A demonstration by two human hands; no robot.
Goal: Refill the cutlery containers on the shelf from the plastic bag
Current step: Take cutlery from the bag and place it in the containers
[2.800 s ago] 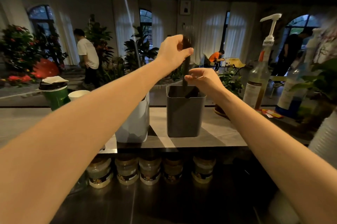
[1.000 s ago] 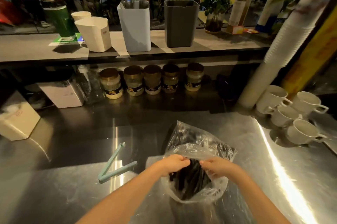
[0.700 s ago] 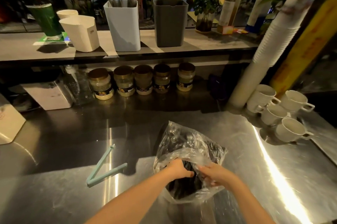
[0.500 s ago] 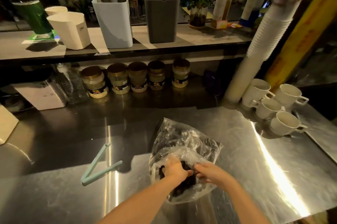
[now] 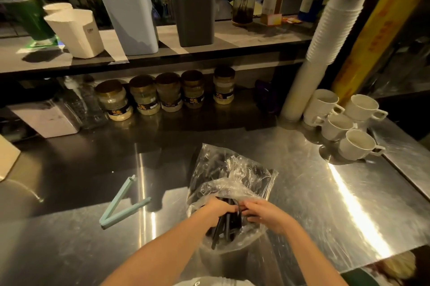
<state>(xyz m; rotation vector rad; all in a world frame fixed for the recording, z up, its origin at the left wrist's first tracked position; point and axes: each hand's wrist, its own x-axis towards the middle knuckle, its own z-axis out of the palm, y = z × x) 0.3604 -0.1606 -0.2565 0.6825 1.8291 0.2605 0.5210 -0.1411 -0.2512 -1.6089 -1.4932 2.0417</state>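
A clear plastic bag [image 5: 229,183] of black cutlery [image 5: 224,225] lies on a steel counter [image 5: 302,192]. Both hands reach into the bag's near opening: the left hand [image 5: 217,210] is closed around a bundle of black handles, and the right hand [image 5: 267,214] pinches the same bundle. Left of the bag lies a pale green bag clip [image 5: 121,204], spread open. Beyond the bag, on a raised shelf [image 5: 244,41], stand a white container [image 5: 131,20] and a dark grey container [image 5: 194,13], side by side.

Dim room, glaring steel counter [image 5: 325,192]
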